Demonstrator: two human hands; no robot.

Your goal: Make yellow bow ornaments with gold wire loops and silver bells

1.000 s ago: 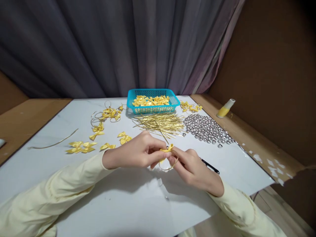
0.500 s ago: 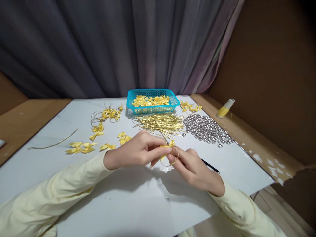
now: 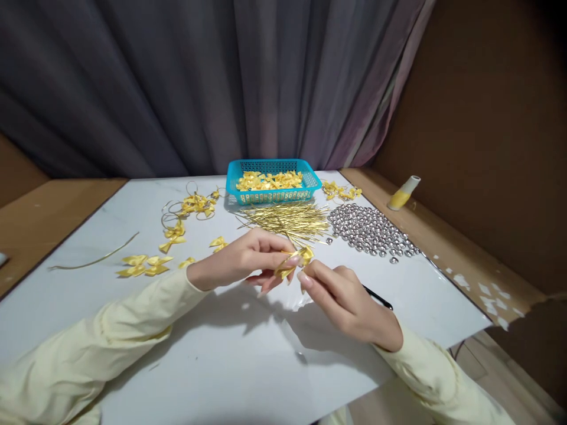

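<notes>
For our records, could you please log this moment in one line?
left hand: holds yellow ribbon bow; right hand: beside it; blue basket: bows

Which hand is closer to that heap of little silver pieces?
Right. The right hand is on the near side of the heap of silver pieces; the left hand is farther off, toward the heap's left, holding a yellow bow.

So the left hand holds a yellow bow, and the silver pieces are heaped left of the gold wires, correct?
Not quite: the head view shows the silver pieces heaped right of the gold wires. The left hand does hold a yellow bow.
</notes>
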